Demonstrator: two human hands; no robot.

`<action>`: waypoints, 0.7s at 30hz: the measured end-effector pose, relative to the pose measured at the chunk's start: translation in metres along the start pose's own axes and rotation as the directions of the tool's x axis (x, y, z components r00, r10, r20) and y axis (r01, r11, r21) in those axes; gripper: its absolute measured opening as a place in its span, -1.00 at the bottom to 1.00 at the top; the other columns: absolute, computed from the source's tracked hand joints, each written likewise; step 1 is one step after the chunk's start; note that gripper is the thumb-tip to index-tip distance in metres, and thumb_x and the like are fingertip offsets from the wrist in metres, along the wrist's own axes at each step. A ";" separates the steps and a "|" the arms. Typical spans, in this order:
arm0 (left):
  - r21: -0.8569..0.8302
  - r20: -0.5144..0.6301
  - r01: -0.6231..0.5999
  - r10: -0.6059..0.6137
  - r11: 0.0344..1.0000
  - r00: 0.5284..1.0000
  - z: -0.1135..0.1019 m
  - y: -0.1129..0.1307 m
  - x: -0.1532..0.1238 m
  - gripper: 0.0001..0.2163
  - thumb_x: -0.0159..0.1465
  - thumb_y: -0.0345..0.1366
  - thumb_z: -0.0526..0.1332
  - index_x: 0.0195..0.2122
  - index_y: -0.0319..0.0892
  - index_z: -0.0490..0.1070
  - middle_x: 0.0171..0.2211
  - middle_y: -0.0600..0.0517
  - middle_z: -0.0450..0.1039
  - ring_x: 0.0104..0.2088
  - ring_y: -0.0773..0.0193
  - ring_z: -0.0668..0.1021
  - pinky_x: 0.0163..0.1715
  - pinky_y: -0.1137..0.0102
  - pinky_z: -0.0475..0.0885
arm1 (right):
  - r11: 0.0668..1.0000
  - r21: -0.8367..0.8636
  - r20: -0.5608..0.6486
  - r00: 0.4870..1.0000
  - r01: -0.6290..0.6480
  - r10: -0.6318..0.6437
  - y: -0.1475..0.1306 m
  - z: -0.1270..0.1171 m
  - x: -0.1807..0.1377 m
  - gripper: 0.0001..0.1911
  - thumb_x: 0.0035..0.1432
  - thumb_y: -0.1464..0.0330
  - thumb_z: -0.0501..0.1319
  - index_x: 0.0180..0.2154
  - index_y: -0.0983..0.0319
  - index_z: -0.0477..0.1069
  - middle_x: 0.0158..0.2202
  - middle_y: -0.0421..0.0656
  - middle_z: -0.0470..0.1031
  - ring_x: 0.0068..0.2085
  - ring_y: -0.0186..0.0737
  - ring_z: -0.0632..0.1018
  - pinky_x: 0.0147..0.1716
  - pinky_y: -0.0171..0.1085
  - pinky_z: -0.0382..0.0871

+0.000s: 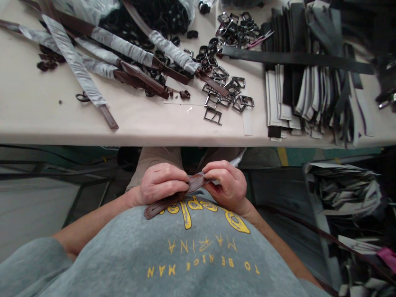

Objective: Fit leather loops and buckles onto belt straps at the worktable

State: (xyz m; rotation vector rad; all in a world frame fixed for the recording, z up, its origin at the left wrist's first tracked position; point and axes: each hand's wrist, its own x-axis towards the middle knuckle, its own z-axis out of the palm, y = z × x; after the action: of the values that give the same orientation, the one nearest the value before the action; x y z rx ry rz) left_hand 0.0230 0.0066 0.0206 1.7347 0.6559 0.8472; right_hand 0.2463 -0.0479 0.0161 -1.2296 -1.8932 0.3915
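Observation:
In front of my shirt, below the table edge, both hands hold a brown leather belt (197, 182). My left hand (163, 183) is closed on it, fingers pressed together near the tip, and the punched end hangs out below. With thumb and fingers, my right hand (227, 183) pinches the belt a short way along. The fingers hide part of the leather between them. A bit of whitish wrap shows just behind my right hand. Nearest on the table lie several dark metal buckles (213, 116) and brown belts in white wrap (74, 62).
Black keeper loops (148, 20) are heaped at the back in clear plastic. Pink-handled snips (260, 40) lie by more buckles. Black strips (287, 90) are stacked at right, with one long black strap (297, 57) across them. A bin of scraps (346, 189) stands at lower right.

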 end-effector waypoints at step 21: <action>-0.762 0.062 0.555 -0.816 0.333 0.575 0.047 -0.033 0.005 -0.64 -0.15 -0.15 0.55 -0.54 -0.24 0.44 -0.61 0.09 0.46 -0.61 0.45 0.43 -0.55 0.53 0.31 | 0.944 -0.319 0.201 0.968 -0.081 0.151 0.005 0.018 -0.011 -0.49 0.42 0.12 0.07 0.16 0.34 0.42 -0.08 0.07 0.63 -0.17 -0.15 0.64 -0.23 -0.33 0.44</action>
State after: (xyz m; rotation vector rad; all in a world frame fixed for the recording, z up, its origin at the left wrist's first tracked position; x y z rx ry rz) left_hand 0.0626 -0.0062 -0.0192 0.4269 1.0310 0.6130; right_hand 0.2375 -0.0518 -0.0034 -1.5657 -2.1385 0.3126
